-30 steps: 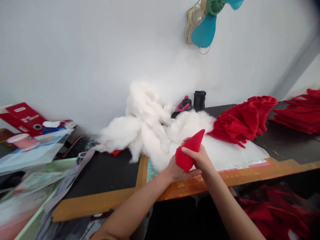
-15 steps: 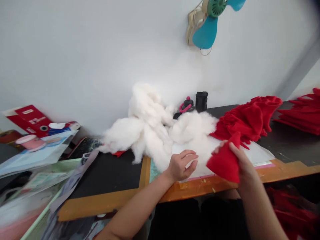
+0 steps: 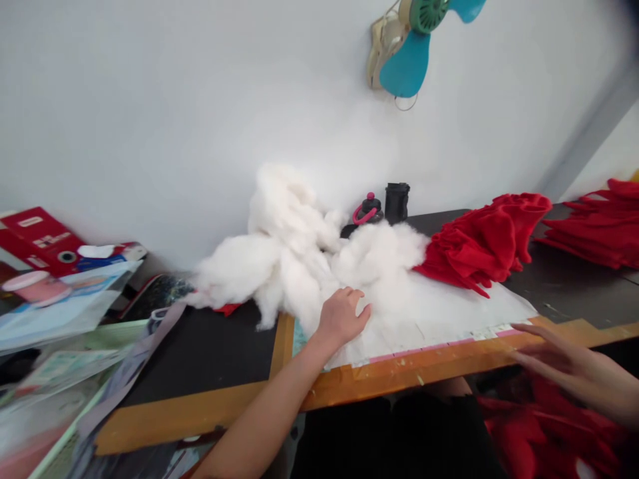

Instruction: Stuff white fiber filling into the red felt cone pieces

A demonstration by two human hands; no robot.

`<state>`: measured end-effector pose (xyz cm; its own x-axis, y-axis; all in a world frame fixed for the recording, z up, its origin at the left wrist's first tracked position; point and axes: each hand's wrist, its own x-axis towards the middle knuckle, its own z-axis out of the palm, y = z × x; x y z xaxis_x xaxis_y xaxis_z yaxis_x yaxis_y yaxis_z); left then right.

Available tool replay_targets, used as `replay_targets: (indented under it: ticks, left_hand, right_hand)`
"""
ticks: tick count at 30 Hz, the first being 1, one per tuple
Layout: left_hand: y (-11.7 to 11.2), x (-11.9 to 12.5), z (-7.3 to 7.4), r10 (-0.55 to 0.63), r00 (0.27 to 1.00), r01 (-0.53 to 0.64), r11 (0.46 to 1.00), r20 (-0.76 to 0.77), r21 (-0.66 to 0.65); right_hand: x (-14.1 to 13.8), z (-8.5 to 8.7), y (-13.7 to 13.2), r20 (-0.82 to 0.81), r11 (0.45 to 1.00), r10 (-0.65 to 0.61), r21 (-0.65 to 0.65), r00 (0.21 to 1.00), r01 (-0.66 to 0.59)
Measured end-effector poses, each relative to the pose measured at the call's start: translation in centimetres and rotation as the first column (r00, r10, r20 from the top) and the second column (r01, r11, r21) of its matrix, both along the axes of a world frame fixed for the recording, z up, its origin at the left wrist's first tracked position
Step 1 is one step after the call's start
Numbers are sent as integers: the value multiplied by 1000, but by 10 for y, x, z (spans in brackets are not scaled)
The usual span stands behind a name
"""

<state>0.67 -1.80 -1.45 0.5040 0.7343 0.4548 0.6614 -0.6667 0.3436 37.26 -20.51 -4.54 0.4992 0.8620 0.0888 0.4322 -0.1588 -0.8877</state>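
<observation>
My left hand (image 3: 344, 314) rests at the near edge of a heap of white fluffy stuffing (image 3: 294, 246). Its thumb stands apart from the bent fingers, and I see nothing held in it. Over the table's right front edge, my right hand (image 3: 566, 362) has its fingers spread and is free of any cloth. Below it, under the table's edge, lie red cloth pieces (image 3: 554, 426). A white sheet (image 3: 449, 313) covers the tabletop between my hands. Behind it lies a bunched pile of red fabric pieces (image 3: 489, 239).
Flat red pieces (image 3: 599, 226) are stacked at the far right. A bottle (image 3: 369, 209) and a black container (image 3: 397, 203) stand behind the stuffing. A wall fan (image 3: 407, 63) hangs above. On the left are a pink spool (image 3: 37, 287), a red box (image 3: 42, 239) and a basket (image 3: 74, 426).
My right hand has let go of the red cloth cone and moved right and down past the table's edge. My left hand has shifted slightly left towards the stuffing.
</observation>
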Motion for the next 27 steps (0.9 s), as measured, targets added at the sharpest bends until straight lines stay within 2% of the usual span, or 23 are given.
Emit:
replay_targets:
  ticks: [1,3,4,6,8,9,11,14,17,19,22,23,25,27]
  left_hand:
    - [2,-2,-1,21,999,-21,1000,-49,-2]
    - [6,-4,-4,47,991,-51,998,-126,-26]
    - [7,-4,-5,53,988,-60,997,-147,-43]
    - [8,-4,-6,52,986,-65,995,-160,-75]
    - [7,-3,-7,44,988,-58,994,-146,-94]
    - [6,-2,-7,38,991,-52,993,-128,-103]
    - [5,-1,-7,28,997,-36,992,-67,-124]
    - [4,0,-5,25,994,-6,983,102,-183]
    - [5,1,-2,35,936,75,953,351,-295]
    - [7,1,1,54,848,186,902,527,-390]
    - [13,1,2,100,662,363,825,742,-434]
    - [15,1,2,111,604,387,825,789,-412]
    - [19,0,1,117,527,362,865,842,-347]
    - [23,-2,0,99,497,292,916,862,-274]
  right_hand:
    - [-6,9,16,57,995,74,-77,996,-69]
    - [-18,23,52,221,999,50,-2,974,-51]
    - [-23,29,70,336,999,-11,45,942,-4]
    - [-27,35,104,544,963,-260,205,798,174]
    - [-25,37,133,642,931,-366,268,674,249]
    - [-23,38,144,667,930,-366,280,649,238]
    - [-23,38,162,684,940,-326,306,653,149]
    - [-45,41,177,644,901,-234,425,729,-86]
    - [-95,46,185,607,799,6,475,794,-369]
    - [-134,50,188,605,713,201,449,770,-539]
    - [-184,60,191,600,573,448,376,663,-728]
    - [-195,64,192,593,522,517,352,617,-777]
    - [-212,71,195,568,439,613,335,550,-834]
    - [-222,75,201,528,412,645,368,552,-834]
